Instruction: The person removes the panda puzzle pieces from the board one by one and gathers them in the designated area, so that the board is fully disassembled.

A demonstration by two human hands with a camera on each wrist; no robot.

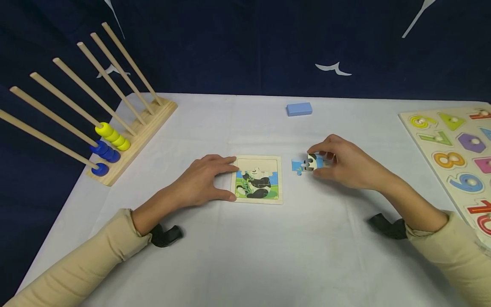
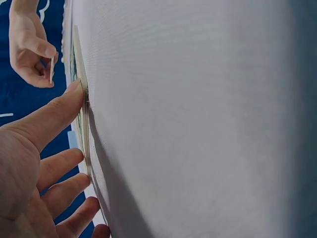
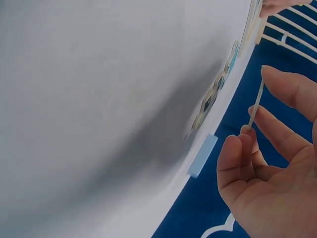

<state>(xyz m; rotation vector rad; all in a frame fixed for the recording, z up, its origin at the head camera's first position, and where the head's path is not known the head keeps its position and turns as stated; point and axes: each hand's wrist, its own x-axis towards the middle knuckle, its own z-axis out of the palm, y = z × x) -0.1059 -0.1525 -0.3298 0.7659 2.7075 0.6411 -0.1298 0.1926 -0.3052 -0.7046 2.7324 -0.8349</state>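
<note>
A small square panda puzzle (image 1: 261,181) lies in its wooden tray (image 1: 281,181) on the table; its lower part shows the panda's body, while the upper part is bare wood. My left hand (image 1: 207,179) rests at the tray's left side, thumb at the lower left corner and fingertips along the edge. Off to the right, my right hand (image 1: 347,164) pinches a thin puzzle piece (image 1: 312,162) with black, white and blue print, tilted on edge. In the right wrist view that piece (image 3: 256,101) shows edge-on between thumb and fingers. Loose puzzle pieces (image 1: 298,166) lie on the cloth beneath it, partly hidden.
A wooden peg abacus (image 1: 138,132) with yellow and blue beads stands at the left. Toward the back lies a blue block (image 1: 299,109). A number and shape board (image 1: 441,140) runs along the right edge. White cloth (image 1: 238,247) covers the table; behind hangs a dark blue curtain (image 1: 230,47).
</note>
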